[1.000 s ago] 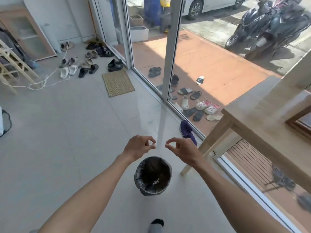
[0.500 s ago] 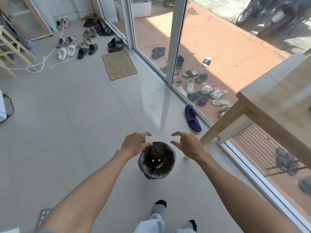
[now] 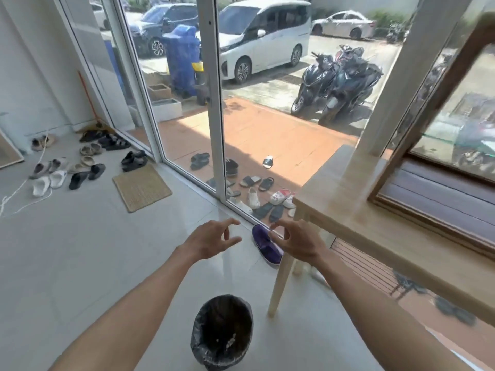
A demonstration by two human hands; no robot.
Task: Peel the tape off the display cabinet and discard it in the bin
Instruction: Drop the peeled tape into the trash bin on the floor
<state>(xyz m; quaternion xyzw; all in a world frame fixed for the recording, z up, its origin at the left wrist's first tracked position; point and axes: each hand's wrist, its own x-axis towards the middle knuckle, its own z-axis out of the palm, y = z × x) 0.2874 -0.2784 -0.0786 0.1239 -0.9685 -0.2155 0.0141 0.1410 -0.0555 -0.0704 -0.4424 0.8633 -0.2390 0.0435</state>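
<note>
The bin (image 3: 222, 332), a small round pail lined with a black bag, stands on the pale floor below my forearms; pale scraps lie at its bottom. My left hand (image 3: 211, 241) and my right hand (image 3: 294, 241) are held out above the floor, beyond the bin, fingers spread and curled, with nothing visible in either. The display cabinet (image 3: 428, 124), with a dark wooden frame and glass panes, sits on a light wooden table (image 3: 361, 210) at the right. No tape is visible on it from here.
A purple shoe (image 3: 266, 246) lies by the table leg (image 3: 281, 279). A glass wall with a white frame (image 3: 214, 103) runs ahead. A woven mat (image 3: 142, 187) and several shoes (image 3: 80, 167) lie on the floor at the left.
The view has tilted up, so the bin now lies low in the frame and the cabinet shows. Both hands were pinched a second ago, opened over the bin, and now are beyond it.
</note>
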